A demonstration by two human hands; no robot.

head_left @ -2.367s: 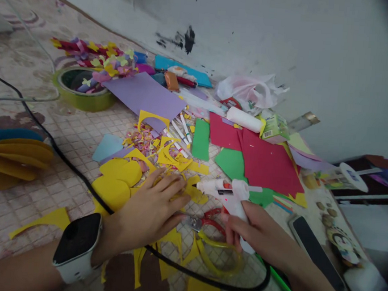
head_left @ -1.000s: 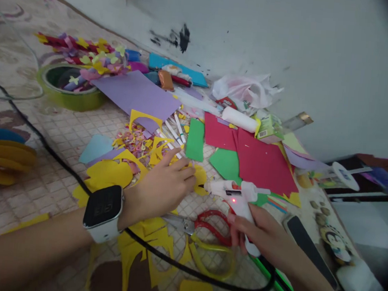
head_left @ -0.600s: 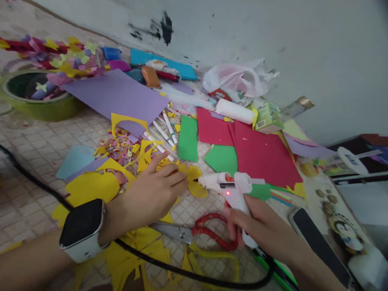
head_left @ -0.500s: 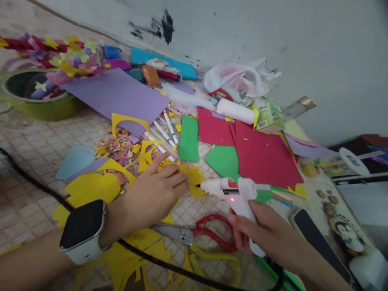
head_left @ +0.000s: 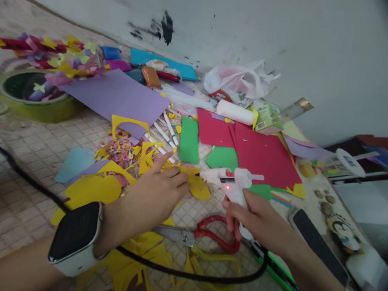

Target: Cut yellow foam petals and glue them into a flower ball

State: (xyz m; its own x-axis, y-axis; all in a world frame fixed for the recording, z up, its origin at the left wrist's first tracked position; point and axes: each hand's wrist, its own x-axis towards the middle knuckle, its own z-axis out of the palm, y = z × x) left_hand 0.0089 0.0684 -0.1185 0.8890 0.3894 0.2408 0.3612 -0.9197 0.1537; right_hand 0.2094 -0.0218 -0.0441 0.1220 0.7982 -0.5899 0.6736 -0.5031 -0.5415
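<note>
My right hand [head_left: 253,217] is wrapped round the handle of a white hot glue gun [head_left: 234,189], whose small red light glows. Its nozzle points left, at the upper edge of a yellow scalloped paper cut-out [head_left: 200,190]. Whether the tip touches the paper I cannot tell. My left hand [head_left: 160,190], with a watch on the wrist, holds the cut-out's left side between bent fingers; the index finger sticks up and the thumb is hidden. Red-handled scissors [head_left: 212,232] lie just below both hands, partly under my left forearm.
A black cable [head_left: 184,274] loops across the front. Yellow paper scraps [head_left: 152,254], red sheets [head_left: 264,151], green pieces [head_left: 190,140] and a purple sheet [head_left: 117,94] cover the tiled-pattern surface. A green bowl [head_left: 49,109] stands left, a phone-like dark slab [head_left: 317,245] right.
The glue gun and my right hand have shifted slightly left and up, with the nozzle now over the cut-out's upper edge. The cut-out has turned or shifted a little to the right.
</note>
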